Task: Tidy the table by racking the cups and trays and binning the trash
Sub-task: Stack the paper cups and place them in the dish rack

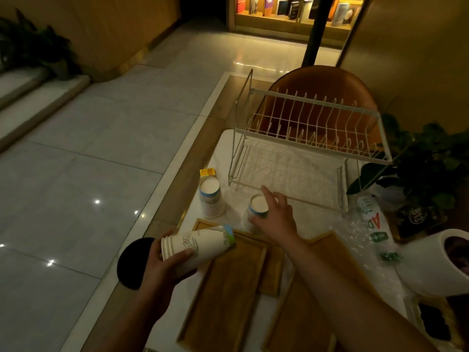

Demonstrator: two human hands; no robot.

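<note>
My left hand [162, 269] grips a stack of white paper cups [200, 246] held on its side above the table's near left edge. My right hand [275, 215] reaches over an upside-down paper cup [256, 208], thumb and fingers around its top, touching it. Another upside-down paper cup [211, 196] stands to the left. A white two-tier wire dish rack [302, 148] stands empty behind the cups. Two wooden trays [228, 290] [304, 308] lie flat at the near edge, with a third one [272, 275] partly under them. Crumpled clear plastic wrap [365, 224] lies at the right.
A white bin [436, 265] with a dark inside sits at the right. A small yellow box [207, 172] stands behind the left cup. A potted plant [429, 168] and a dark number sign [418, 217] are at the right. An orange chair [319, 82] stands behind the rack.
</note>
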